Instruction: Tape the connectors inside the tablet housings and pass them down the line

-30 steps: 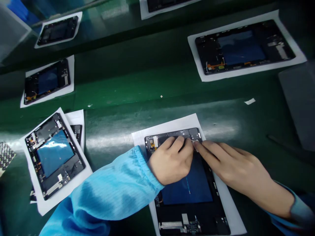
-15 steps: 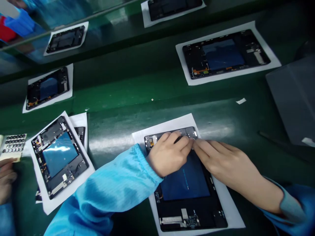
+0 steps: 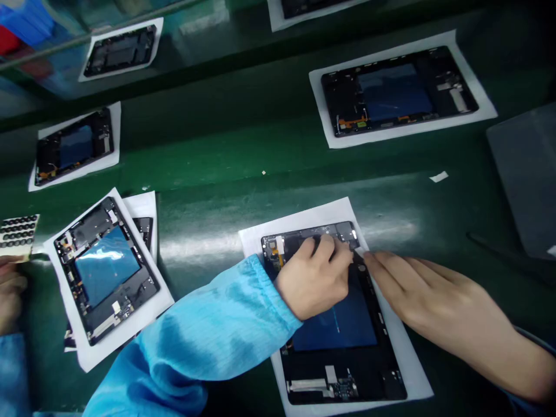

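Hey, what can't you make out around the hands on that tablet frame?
Head view, the only one:
Top edge of the tablet frame: partly hidden by the fingers of the left hand, so anything held there is unseen.
Right hand: forearm cut off by the right edge.
Co-worker's hand: cut off by the left edge.

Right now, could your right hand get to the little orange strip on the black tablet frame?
Probably not easily. The right hand is at the frame's far side, and the left hand lies on the black tablet frame between it and the orange strip.
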`<state>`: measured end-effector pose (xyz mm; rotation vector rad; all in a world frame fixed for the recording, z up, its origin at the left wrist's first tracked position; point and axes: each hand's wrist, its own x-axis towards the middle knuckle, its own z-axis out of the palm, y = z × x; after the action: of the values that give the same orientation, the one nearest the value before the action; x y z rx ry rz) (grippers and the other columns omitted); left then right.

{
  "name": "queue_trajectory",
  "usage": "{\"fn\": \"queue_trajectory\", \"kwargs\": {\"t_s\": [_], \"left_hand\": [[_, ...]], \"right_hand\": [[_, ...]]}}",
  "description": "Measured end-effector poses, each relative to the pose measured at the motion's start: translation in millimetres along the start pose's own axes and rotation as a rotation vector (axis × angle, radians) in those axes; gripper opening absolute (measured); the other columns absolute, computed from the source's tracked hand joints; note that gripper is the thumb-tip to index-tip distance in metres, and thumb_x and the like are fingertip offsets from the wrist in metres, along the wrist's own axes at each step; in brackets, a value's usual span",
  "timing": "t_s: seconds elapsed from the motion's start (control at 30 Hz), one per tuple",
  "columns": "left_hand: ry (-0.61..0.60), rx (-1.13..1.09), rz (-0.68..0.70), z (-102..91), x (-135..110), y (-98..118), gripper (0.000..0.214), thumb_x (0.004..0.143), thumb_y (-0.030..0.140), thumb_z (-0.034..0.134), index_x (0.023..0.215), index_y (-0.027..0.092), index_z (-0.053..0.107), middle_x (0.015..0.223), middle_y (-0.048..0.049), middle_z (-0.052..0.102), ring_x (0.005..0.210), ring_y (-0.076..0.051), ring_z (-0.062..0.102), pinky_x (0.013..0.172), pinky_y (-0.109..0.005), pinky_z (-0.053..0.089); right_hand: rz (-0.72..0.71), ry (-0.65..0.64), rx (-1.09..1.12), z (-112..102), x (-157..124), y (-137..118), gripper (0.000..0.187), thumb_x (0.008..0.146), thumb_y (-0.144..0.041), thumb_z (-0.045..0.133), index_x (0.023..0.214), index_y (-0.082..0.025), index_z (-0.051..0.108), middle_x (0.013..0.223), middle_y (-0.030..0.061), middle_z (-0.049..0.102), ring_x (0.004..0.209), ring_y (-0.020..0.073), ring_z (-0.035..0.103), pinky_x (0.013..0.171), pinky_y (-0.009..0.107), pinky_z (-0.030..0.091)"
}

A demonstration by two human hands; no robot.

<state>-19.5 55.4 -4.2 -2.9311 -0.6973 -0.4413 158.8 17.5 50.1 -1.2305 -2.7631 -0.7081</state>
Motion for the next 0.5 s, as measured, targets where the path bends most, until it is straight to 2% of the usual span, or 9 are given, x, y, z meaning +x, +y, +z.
{"fn": "queue_trajectory", "kwargs": {"t_s": [0.07,0.13,0.2,0.3,0.4,0.5], "left_hand": [[-0.025,-0.005,-0.015,-0.5,0,1,0.031,0.098,0.012,0.041,0.107,0.008,0.071,0.113,-0.0122,0.066,0.1,-0.025,0.062,0.073,-0.033,0.046],[-0.035,-0.013,-0.029,0.0,-2,2,0.031,0.098,0.013,0.042,0.113,0.008,0.069,0.113,-0.0118,0.066,0.101,-0.026,0.062,0.073,-0.033,0.047],[-0.043,-0.027,-0.032,0.4,-7,3,0.032,0.099,0.016,0.042,0.121,0.01,0.065,0.117,-0.0118,0.066,0.105,-0.027,0.061,0.078,-0.036,0.048],[-0.118,-0.029,-0.035,-0.9,-11,3,0.035,0.1,0.02,0.043,0.131,0.015,0.058,0.13,-0.0133,0.061,0.115,-0.03,0.058,0.089,-0.041,0.048],[-0.212,-0.063,-0.064,-3.3,-11,1,0.038,0.099,0.021,0.045,0.136,0.019,0.054,0.135,-0.0131,0.057,0.123,-0.032,0.054,0.094,-0.044,0.048],[-0.235,-0.309,-0.135,-9.5,-23,-1,0.041,0.096,0.019,0.048,0.136,0.025,0.055,0.142,-0.0096,0.053,0.134,-0.034,0.045,0.106,-0.052,0.041]], "right_hand": [[0.06,0.016,0.041,-5,-12,4,0.027,0.09,0.002,0.045,0.089,-0.011,0.068,0.079,0.0044,0.069,0.06,0.0117,0.058,0.059,0.026,0.047],[0.144,0.042,0.12,-6,-31,6,0.017,0.089,-0.002,0.055,0.097,-0.012,0.066,0.084,0.0054,0.071,0.065,0.0133,0.062,0.062,0.028,0.049],[0.2,0.058,0.209,-3,-51,6,0.02,0.084,-0.007,0.066,0.103,-0.012,0.064,0.09,0.0066,0.072,0.071,0.0153,0.065,0.067,0.03,0.051],[0.216,0.057,0.288,5,-71,0,0.027,0.083,-0.009,0.068,0.109,-0.013,0.064,0.098,0.0082,0.071,0.08,0.0176,0.066,0.073,0.033,0.052],[0.216,0.09,0.332,13,-76,-4,0.028,0.082,-0.009,0.069,0.11,-0.013,0.064,0.101,0.0091,0.07,0.082,0.019,0.066,0.076,0.035,0.053],[0.234,0.148,0.417,21,-71,-4,0.021,0.083,-0.012,0.069,0.104,-0.015,0.065,0.097,0.0067,0.07,0.08,0.0181,0.066,0.076,0.033,0.053]]}}
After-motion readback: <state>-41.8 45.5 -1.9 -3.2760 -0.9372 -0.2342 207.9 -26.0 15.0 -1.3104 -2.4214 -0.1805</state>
